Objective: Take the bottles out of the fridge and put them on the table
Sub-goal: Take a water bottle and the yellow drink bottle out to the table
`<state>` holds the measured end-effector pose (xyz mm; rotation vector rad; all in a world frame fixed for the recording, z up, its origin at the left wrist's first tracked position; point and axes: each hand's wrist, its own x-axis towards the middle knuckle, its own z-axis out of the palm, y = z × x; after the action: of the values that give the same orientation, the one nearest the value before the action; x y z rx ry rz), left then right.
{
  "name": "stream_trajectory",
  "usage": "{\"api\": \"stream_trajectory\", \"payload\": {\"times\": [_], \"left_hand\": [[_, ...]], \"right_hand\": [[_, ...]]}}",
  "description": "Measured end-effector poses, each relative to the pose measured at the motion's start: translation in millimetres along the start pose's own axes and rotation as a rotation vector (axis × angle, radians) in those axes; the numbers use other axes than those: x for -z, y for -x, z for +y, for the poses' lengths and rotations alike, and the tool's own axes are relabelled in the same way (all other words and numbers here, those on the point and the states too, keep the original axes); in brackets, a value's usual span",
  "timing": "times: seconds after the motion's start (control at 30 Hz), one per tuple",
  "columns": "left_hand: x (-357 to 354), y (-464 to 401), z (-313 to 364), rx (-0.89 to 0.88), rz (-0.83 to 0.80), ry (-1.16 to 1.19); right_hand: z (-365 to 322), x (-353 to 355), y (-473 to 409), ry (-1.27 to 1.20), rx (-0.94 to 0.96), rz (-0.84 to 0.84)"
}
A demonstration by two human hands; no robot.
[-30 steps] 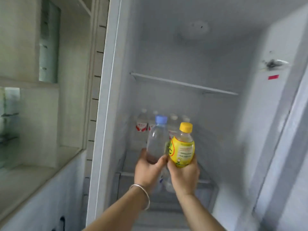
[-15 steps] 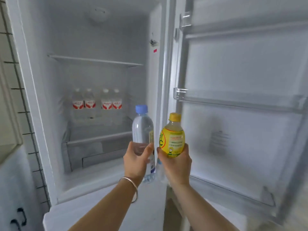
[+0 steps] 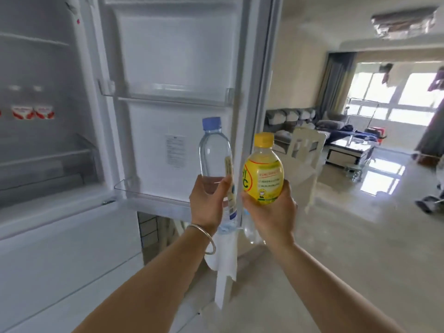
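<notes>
Swung away from the fridge (image 3: 43, 145), both hands grip bottles: left hand (image 3: 208, 205) clear bottle (image 3: 214, 150), right hand (image 3: 271, 213) yellow bottle (image 3: 263, 174).

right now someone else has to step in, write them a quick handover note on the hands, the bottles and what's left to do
Left hand: closed around the clear water bottle with the blue cap, held upright.
Right hand: closed around the yellow drink bottle with the yellow cap, also upright.
Both bottles are out of the fridge, held in front of the open fridge door.
At least two red-labelled bottles stand on a shelf inside the fridge.
No bottle can be seen set down; the task's table is not clearly in view.
Left: carry these two to the table, return for the rest.
</notes>
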<state>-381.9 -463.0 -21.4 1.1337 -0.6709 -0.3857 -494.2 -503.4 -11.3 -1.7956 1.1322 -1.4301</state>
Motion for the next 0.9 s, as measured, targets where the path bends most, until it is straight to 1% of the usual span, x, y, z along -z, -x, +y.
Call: {"api": "stream_trajectory", "payload": {"times": [0.2, 0.27, 0.4, 0.5, 0.67, 0.9], "left_hand": [[-95.6, 27.6, -29.9, 0.037, -0.118, -0.046], [-125.4, 25.7, -45.0, 0.061, -0.151, -0.038], [-183.9, 10.1, -82.6, 0.104, -0.160, -0.026], [-221.2, -14.4, -111.6, 0.146, -0.142, -0.033], [-284.2, -90.6, -166.8, 0.198, -0.081, -0.041], [-338.6, -196.5, -237.3, 0.257, 0.068, -0.106]], "right_hand": [[60.2, 76.5, -38.0, 0.025, -0.126, 0.113], [80.0, 91.9, -56.2, 0.054, -0.157, 0.143], [120.5, 105.9, -102.2, 0.106, -0.171, 0.172], [149.7, 101.4, -145.0, 0.137, -0.201, 0.181], [203.0, 71.7, -239.1, 0.167, -0.267, 0.193], [264.8, 10.5, -347.5, 0.138, -0.351, 0.112]]}}
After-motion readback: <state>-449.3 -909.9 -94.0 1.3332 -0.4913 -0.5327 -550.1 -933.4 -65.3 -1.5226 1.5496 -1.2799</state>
